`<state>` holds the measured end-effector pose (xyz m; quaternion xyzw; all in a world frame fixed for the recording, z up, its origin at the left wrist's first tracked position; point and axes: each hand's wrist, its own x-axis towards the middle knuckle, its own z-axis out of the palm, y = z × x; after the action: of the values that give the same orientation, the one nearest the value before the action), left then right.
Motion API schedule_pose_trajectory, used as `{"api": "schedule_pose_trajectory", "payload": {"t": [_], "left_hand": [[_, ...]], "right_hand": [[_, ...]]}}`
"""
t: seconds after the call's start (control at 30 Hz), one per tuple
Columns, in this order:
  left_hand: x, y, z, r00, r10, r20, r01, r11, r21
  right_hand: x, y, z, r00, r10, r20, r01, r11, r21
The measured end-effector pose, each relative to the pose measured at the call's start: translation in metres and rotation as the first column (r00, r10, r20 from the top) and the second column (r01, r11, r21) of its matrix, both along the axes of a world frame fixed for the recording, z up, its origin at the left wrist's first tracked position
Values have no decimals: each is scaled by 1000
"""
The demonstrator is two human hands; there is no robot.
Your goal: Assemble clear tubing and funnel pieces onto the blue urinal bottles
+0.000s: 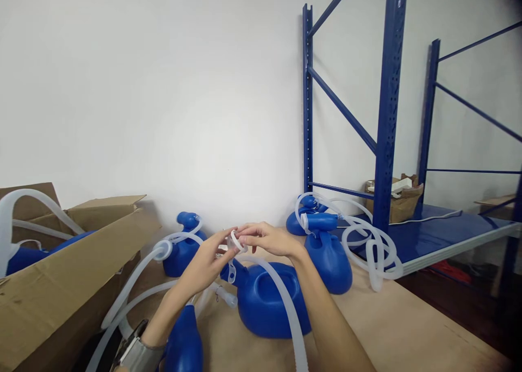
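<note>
A small translucent cap with a white ring (236, 241) is held between both hands above the bench. My left hand (209, 259) pinches its near left side with thumb and fingers. The fingers of my right hand (269, 238) are closed on its right side. A thick translucent tube (285, 296) curves from just under the hands toward the lower edge. Below the right hand, a blue plastic bottle (265, 307) with a moulded handle lies with its neck toward the hands. A clear strap (231, 273) hangs at that neck.
An open cardboard box (77, 268) with tubes and blue bottles stands at left. More blue bottles (183, 252) with coiled tubes (377, 252) lie on the brown bench (391, 317). A blue metal rack (385, 143) rises at right, with a small carton (402, 203) on its shelf.
</note>
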<state>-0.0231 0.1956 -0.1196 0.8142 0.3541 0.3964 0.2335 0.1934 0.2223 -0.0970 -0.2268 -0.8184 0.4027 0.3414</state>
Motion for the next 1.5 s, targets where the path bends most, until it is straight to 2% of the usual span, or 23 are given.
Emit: {"api": "schedule_pose_trajectory", "payload": {"t": [0.07, 0.17, 0.27, 0.43, 0.6, 0.7, 0.77, 0.83, 0.93, 1.0, 1.07, 1.13, 1.23, 1.3, 1.4, 1.5], "left_hand": [[-4, 0, 3, 997, -28, 75, 37, 992, -122], [-12, 2, 5, 991, -68, 117, 101, 947, -305], [-18, 2, 5, 995, -59, 86, 87, 921, -379], [-18, -1, 10, 999, 38, 37, -24, 947, -320], [-27, -1, 22, 990, 135, -27, -137, 956, -259], [-37, 1, 26, 977, 213, -19, -211, 945, -249], [-43, 2, 26, 979, 206, 2, -195, 930, -310], [-45, 2, 25, 992, 124, -38, -129, 914, -384], [-45, 4, 23, 986, 19, -168, -81, 925, -371], [-45, 6, 22, 970, 20, -244, -89, 957, -275], [-48, 9, 22, 943, 52, -330, -120, 975, -188], [-55, 11, 21, 903, 124, -412, -195, 971, -137], [-68, 14, 17, 828, 182, -531, -296, 945, -139], [-75, 16, 12, 783, 167, -599, -321, 934, -159], [-76, 15, 5, 755, 145, -639, -344, 918, -199], [-64, 2, 11, 738, 128, -663, -332, 924, -191]], "right_hand": [[-1, 6, -6, 998, 40, -48, -43, 998, -55], [-3, 13, -14, 999, 24, -47, -29, 994, -108], [-6, 13, -16, 1000, 3, -2, -4, 994, -112], [-14, 5, -13, 995, 90, 33, -84, 986, -141], [-17, 2, -13, 991, 128, -27, -130, 946, -298], [-15, 1, -14, 992, 125, -21, -125, 935, -332], [-15, 2, -16, 993, 118, -11, -114, 931, -347], [-18, 5, -20, 990, 141, 29, -122, 928, -353], [-28, 10, -28, 976, 169, 141, -129, 959, -254], [-35, 11, -30, 967, 134, 218, -110, 987, -121], [-36, 10, -27, 961, 121, 248, -114, 992, -45], [-32, 7, -22, 969, 125, 212, -120, 992, -36], [-16, 2, -14, 986, 16, 168, -12, 1000, -26], [-5, 3, -13, 963, -61, 263, 68, 998, -15], [4, 10, -21, 871, -90, 483, 117, 993, -26], [3, 20, -31, 806, -88, 585, 120, 993, -16]]}}
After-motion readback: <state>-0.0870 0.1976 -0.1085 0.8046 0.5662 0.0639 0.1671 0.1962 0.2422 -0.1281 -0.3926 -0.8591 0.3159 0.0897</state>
